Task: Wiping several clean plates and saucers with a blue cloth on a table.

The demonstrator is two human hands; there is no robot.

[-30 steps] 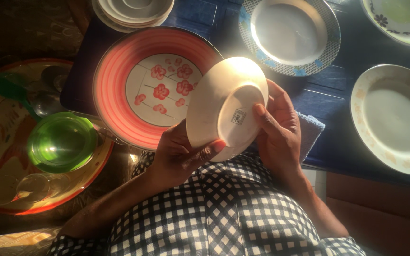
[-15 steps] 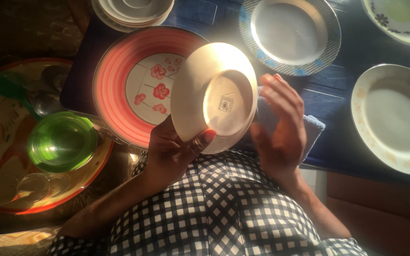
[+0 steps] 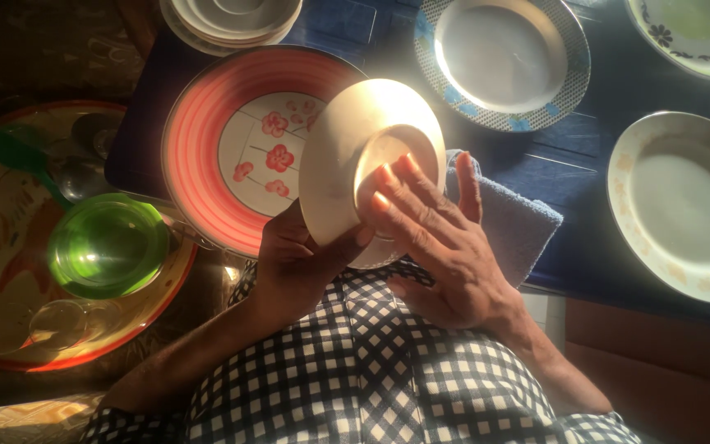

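Observation:
My left hand (image 3: 293, 263) grips a small cream saucer (image 3: 338, 156) by its lower edge, with the underside turned toward me. My right hand (image 3: 437, 238) lies flat over the saucer's base ring, fingers spread and pressed against it. A folded blue cloth (image 3: 511, 226) rests just behind my right hand on the dark blue table cover. Behind the saucer lies a large red-rimmed plate (image 3: 207, 140) with pink flowers in its centre.
A blue-patterned plate (image 3: 573, 78) and a cream plate (image 3: 643, 197) lie to the right, a floral plate (image 3: 659, 37) at the top right. White saucers (image 3: 232, 25) are stacked at the top. A round tray (image 3: 10, 247) on the left holds a green bowl (image 3: 104, 247) and glasses.
My right hand let go of the saucer's right edge, drew back, then came over its underside and pressed flat on it. The left hand tilted the saucer slightly leftward.

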